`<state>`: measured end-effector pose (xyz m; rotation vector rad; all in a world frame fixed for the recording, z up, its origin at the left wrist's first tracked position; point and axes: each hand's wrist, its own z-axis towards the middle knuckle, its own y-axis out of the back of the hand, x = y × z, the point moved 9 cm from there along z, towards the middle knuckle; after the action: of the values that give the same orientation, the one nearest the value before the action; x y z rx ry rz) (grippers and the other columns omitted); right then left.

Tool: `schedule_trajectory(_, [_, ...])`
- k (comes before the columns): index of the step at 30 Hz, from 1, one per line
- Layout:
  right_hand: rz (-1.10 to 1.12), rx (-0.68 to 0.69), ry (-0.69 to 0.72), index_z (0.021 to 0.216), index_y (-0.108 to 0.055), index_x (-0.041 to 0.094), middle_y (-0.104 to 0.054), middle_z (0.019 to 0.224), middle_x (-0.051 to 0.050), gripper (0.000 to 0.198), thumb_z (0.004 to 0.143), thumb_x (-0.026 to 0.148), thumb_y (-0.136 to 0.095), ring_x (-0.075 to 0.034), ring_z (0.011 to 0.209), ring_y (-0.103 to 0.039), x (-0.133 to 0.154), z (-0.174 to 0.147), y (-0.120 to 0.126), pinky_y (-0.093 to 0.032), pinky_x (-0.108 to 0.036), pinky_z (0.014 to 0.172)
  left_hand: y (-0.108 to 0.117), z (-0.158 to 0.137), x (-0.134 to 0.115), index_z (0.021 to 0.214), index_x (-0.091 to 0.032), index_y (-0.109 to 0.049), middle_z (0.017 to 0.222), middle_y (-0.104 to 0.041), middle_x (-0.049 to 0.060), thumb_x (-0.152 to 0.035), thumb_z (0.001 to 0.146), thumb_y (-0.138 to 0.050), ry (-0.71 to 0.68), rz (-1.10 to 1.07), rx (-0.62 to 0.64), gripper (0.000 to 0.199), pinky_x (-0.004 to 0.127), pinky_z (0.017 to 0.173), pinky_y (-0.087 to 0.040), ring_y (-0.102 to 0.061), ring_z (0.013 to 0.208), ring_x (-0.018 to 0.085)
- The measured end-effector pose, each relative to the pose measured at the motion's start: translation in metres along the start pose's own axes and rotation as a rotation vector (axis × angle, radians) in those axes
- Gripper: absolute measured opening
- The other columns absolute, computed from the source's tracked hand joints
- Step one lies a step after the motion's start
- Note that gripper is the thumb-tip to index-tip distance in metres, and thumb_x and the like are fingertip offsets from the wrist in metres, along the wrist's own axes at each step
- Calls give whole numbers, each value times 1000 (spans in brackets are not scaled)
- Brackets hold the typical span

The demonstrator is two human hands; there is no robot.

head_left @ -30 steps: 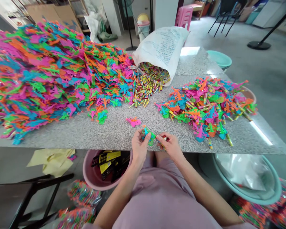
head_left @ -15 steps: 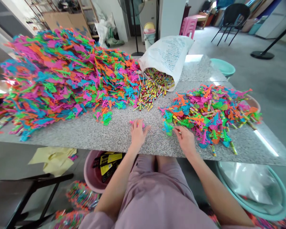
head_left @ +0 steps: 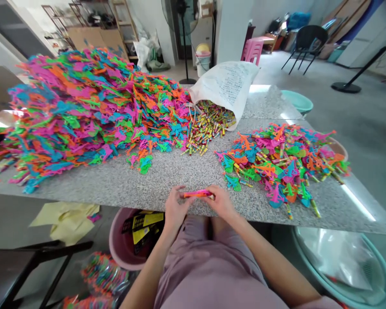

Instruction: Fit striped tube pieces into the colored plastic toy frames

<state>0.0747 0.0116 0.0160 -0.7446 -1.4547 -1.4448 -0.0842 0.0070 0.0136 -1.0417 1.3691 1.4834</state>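
Observation:
My left hand (head_left: 176,209) and my right hand (head_left: 222,202) meet near the table's front edge. Between them, pinched at both ends, is a flat pink-and-orange plastic toy piece (head_left: 196,194). Its exact shape is partly hidden by my fingers. Right of my right hand, a green-and-blue plastic toy (head_left: 233,182) with a small printed tube lies at the edge of a pile of toys with tubes (head_left: 276,161). Farther left, a few loose plastic toys (head_left: 144,164) lie in front of a large heap of bright plastic toys (head_left: 83,111).
A white woven sack (head_left: 228,81) lies on the speckled stone table (head_left: 167,184), spilling small printed tubes (head_left: 206,131). Below the table edge are a pink basin (head_left: 116,240) with black-and-yellow cards and a teal basin (head_left: 384,274) with clear plastic bags. A dark stool (head_left: 9,274) stands lower left.
My right hand has let go of the green-and-blue toy by the right pile and moved left. Both hands now hold the pink-and-orange piece, drawn closer to the table's edge.

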Motion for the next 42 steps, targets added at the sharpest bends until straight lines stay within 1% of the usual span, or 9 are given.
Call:
schedule_trajectory(4, [445,160,-318,99,-65,19,-46,53,7,35,76,44,-67,-8,43,-38,-4,-5,-19,-31,-21,42,-25,0,17,92,-17,-65,90,-69,5,-37,70,-75,299,-701,1,31,30,80,-49,-65,82,16])
schedule_trajectory(7, [686,140,-451,101,-65,18,-48,59,6,37,74,42,-67,-7,49,-41,-7,-14,-19,-34,-20,44,-36,-5,23,93,-18,-62,94,-69,3,-35,70,-75,390,-900,-43,32,30,78,-52,-66,81,14])
schedule_trajectory(10, [769,94,-531,105,-63,16,-47,58,7,42,71,40,-68,-8,51,-42,-18,-20,-14,-35,-20,45,-43,-12,25,94,-17,-60,90,-70,3,-36,71,-75,434,-836,11,34,29,71,-54,-66,75,14])
schedule_trajectory(13, [687,-15,-447,112,-56,17,-51,59,8,50,69,39,-70,-8,48,-45,-20,-18,2,-35,-20,42,-42,-17,21,91,-16,-59,82,-69,1,-37,71,-75,421,-756,32,33,25,65,-53,-64,68,12])
schedule_trajectory(17, [595,-88,-375,91,-56,19,-62,71,0,35,70,43,-71,-14,59,-59,-14,-20,13,-38,-21,40,-40,-21,12,93,-17,-58,83,-69,1,-38,71,-74,395,-758,32,35,23,66,-52,-64,69,11])
schedule_trajectory(22, [430,-192,-280,83,-66,18,-62,68,1,29,70,43,-72,-8,43,-45,0,-25,28,-36,-21,38,-42,-23,5,91,-16,-60,82,-68,1,-35,71,-75,385,-745,74,32,23,66,-53,-62,68,10])
schedule_trajectory(24, [404,-175,-266,84,-69,17,-61,64,1,29,70,43,-72,-7,42,-43,3,-26,28,-37,-21,38,-43,-23,3,90,-16,-60,83,-68,2,-35,72,-74,377,-745,88,30,24,67,-53,-62,69,10])
schedule_trajectory(30, [511,-113,-360,85,-74,15,-65,67,-4,38,70,50,-70,-14,55,-57,-7,-29,22,-43,-22,38,-42,-23,-2,90,-16,-59,80,-67,1,-33,73,-74,333,-726,121,28,20,65,-51,-60,67,9])
schedule_trajectory(42, [525,-110,-403,87,-75,14,-60,54,0,37,72,47,-70,-7,37,-40,-9,-36,26,-31,-21,34,-37,-23,-15,85,-16,-63,75,-68,1,-34,68,-77,333,-670,86,28,21,62,-49,-60,64,10])
